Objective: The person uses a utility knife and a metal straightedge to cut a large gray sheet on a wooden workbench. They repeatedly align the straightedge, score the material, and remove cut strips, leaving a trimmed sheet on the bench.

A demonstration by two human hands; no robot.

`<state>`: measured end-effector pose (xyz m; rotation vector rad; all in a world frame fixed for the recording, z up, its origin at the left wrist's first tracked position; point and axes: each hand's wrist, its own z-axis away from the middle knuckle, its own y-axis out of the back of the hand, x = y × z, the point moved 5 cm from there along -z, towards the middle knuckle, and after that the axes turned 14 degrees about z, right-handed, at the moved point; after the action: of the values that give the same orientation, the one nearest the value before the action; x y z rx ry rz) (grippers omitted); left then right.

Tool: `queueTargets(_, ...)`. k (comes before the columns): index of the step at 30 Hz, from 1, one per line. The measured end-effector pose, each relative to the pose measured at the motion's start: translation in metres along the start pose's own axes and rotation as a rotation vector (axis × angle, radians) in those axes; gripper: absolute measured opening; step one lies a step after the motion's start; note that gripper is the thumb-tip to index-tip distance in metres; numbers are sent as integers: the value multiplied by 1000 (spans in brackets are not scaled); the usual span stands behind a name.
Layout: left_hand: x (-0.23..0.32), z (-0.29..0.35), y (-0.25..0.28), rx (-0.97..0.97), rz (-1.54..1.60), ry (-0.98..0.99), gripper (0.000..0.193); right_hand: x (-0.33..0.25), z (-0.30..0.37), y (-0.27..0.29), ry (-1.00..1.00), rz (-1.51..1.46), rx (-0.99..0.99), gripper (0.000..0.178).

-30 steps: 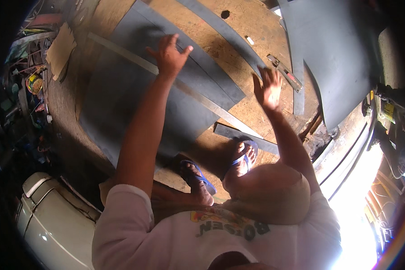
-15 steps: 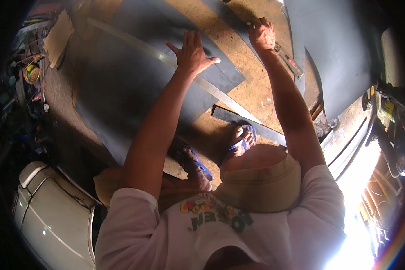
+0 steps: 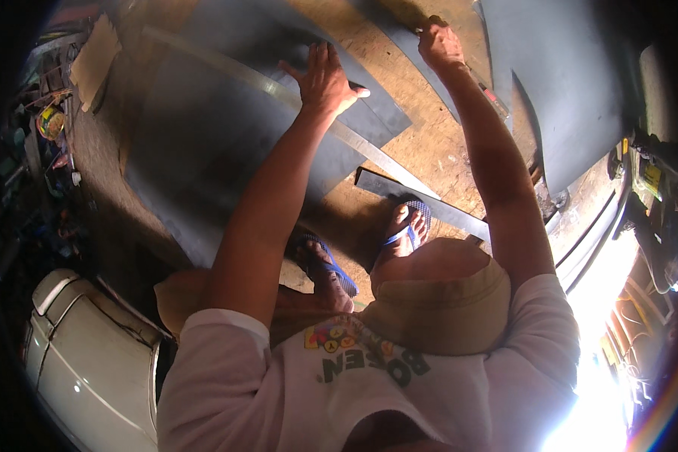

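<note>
My left hand (image 3: 328, 81) lies palm down with spread fingers on a large dark grey sheet (image 3: 181, 151). A long straight metal strip (image 3: 354, 143) crosses that sheet diagonally, close below the hand. Farther off to the right, my right hand (image 3: 440, 45) is closed, its fingers pinched at a small thing too hidden to name. It is beside a narrow dark grey strip (image 3: 399, 47). A utility knife (image 3: 493, 98) with a red part lies partly behind my right forearm.
Another large grey sheet (image 3: 569, 90) curves up at the right. A flat metal bar (image 3: 426, 207) lies by my sandalled foot (image 3: 407, 226). Wooden board (image 3: 422, 151) shows between the sheets. At left are a cardboard piece (image 3: 96, 64), clutter and a pale rounded panel (image 3: 90, 361).
My right hand has moved slightly farther away, still closed. My left hand has shifted a little to the right and away, with its fingers still spread.
</note>
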<state>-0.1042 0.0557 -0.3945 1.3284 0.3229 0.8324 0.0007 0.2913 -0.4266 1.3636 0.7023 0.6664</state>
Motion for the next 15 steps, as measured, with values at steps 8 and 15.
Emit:
queueTargets(8,18,-9,7,-81,-63,4,115,14,-3,-18,165,97,151,27)
queueTargets(15,9,-2,12,-146,-70,31,108,-52,136,62,135,-625,203,17)
